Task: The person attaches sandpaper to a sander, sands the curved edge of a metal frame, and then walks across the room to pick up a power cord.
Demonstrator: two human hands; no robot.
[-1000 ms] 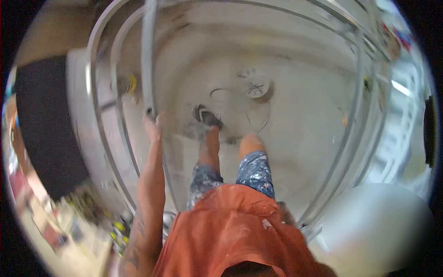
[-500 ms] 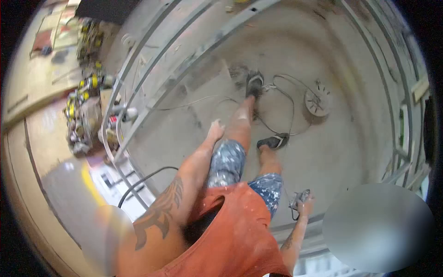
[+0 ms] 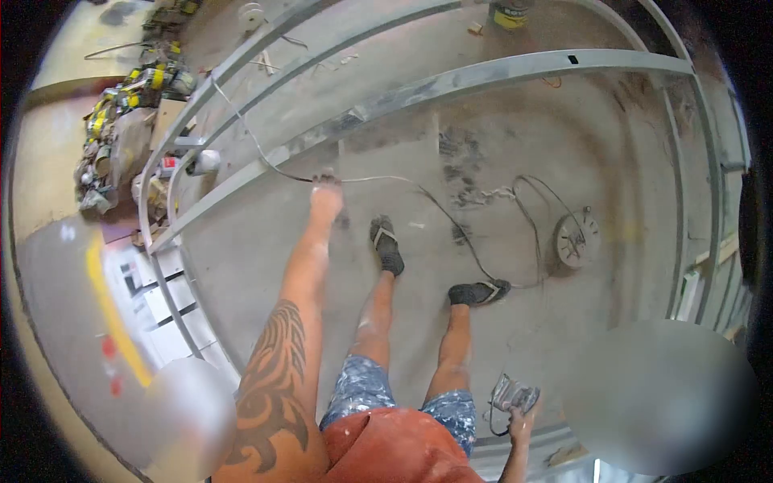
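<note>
My left hand [image 3: 326,187] is stretched far forward with its fingers closed round a thin electric cable [image 3: 385,178]. The cable runs from the metal frame at the upper left, through the hand, to the floor near my feet. Low on the right, my right hand [image 3: 522,422] grips a grey, boxy hand tool [image 3: 515,394], whose exact kind I cannot make out. A dark cord or strap [image 3: 493,420] loops beside that tool. A round white cable reel [image 3: 576,240] sits on the floor to the right, with cable running to it.
Grey metal rails [image 3: 451,87] surround me in front and at both sides. Beyond the left rails stand piled tools [image 3: 121,137] and white boxes [image 3: 165,310]. A black and yellow bucket [image 3: 510,14] stands past the front rail. The floor [image 3: 435,354] is dusty.
My left hand has reached forward and taken hold of the cable. My feet have shifted, the left one now closer to my body. The tool remains in my right hand, slightly lower in view.
</note>
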